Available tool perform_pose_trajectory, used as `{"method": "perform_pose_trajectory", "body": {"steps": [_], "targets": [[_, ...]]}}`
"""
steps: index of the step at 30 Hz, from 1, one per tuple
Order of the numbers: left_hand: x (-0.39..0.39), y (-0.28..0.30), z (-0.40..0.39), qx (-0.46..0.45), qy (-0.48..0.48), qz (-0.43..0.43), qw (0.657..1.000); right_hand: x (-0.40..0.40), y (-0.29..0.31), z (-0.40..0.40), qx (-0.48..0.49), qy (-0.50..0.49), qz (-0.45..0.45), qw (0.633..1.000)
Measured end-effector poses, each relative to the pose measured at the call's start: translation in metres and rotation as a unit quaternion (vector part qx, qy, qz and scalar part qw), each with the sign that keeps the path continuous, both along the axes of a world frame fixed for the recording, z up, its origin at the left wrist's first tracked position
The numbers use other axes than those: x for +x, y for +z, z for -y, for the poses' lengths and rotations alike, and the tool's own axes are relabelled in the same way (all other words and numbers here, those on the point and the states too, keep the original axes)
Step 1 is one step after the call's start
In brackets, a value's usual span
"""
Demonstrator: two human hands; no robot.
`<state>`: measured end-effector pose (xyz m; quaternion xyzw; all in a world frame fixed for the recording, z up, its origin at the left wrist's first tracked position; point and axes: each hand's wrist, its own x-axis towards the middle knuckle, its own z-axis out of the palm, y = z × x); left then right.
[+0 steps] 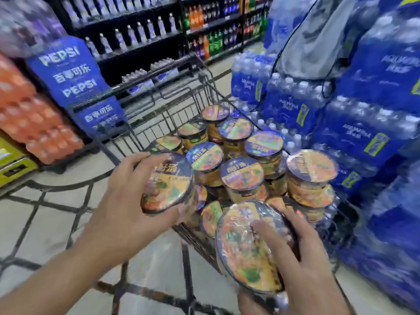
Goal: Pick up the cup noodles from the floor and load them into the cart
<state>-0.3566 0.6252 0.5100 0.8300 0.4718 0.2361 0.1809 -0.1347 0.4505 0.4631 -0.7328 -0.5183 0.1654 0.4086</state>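
While each hand's fingers grip one cup (167,181); lids tilt toward camera above cart (145,114).

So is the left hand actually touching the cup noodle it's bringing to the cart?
Touching. The head view shows the left hand wrapped around the cup noodle, thumb under its lid rim.

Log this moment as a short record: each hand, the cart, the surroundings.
left hand: grips a cup noodle by its lid edge, at the cart's near left corner
right hand: holds a second cup, tilted, fingers across its lid
cart: wire, many cups inside
surroundings: water bottle packs right, Pepsi sign left
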Motion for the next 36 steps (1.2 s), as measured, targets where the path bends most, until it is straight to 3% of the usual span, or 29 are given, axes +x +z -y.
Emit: {"method": "perform_pose_trajectory", "body": {"steps": [2,7,14,17,24,28,32,36], "targets": [[-0.010,-0.020,-0.049,-0.011,-0.002,-0.019,1.000,-0.020,-0.017,-0.040,-0.033,0.029,0.154,0.987],[-0.005,-0.060,-0.122,-0.023,-0.024,-0.092,0.995,-0.038,-0.042,-0.110,-0.114,0.031,0.225,0.967],[0.010,-0.110,-0.146,-0.072,-0.030,-0.165,0.983,-0.045,-0.076,-0.133,-0.184,0.040,0.314,0.931],[0.003,-0.121,-0.147,-0.107,-0.014,-0.181,0.978,-0.048,-0.081,-0.134,-0.175,0.046,0.322,0.929],[-0.005,-0.116,-0.147,-0.077,-0.004,-0.233,0.969,-0.049,-0.080,-0.125,-0.170,0.066,0.324,0.928],[0.006,-0.090,-0.116,-0.037,-0.003,-0.161,0.986,-0.038,-0.068,-0.088,-0.122,0.035,0.275,0.953],[0.048,-0.060,-0.043,-0.003,-0.122,-0.053,0.991,0.000,-0.063,-0.011,-0.104,-0.048,0.220,0.969],[0.128,-0.065,0.075,0.015,-0.296,-0.066,0.953,0.057,-0.076,0.110,-0.127,-0.177,0.173,0.961]]}}
